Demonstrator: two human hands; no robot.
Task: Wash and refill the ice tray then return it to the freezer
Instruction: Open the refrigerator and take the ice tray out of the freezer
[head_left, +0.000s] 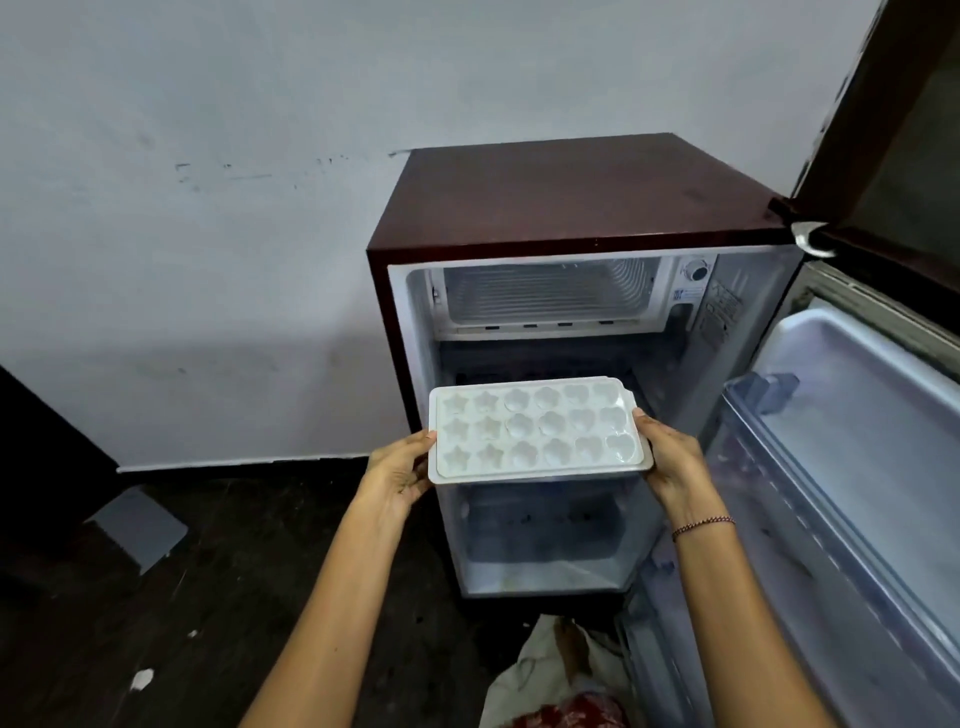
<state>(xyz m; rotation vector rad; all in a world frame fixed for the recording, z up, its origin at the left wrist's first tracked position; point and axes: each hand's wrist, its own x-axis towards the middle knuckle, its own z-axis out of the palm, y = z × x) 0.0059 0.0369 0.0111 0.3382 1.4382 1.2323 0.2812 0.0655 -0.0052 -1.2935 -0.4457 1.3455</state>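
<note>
A white ice tray (537, 430) with star, flower and heart shaped cells hangs level in front of the open small fridge (566, 208). My left hand (397, 475) grips the tray's left end. My right hand (670, 457) grips its right end, thumb on the rim. The freezer compartment (550, 296) sits at the top of the fridge interior, above the tray, with ribbed metal walls and its front open. Whether the cells hold water I cannot tell.
The fridge door (852, 441) stands open on the right, with its shelves facing me. A white wall runs behind. The floor (234, 571) is dark. A grey flat piece (140, 525) lies at left, crumpled cloth (556, 675) below the fridge.
</note>
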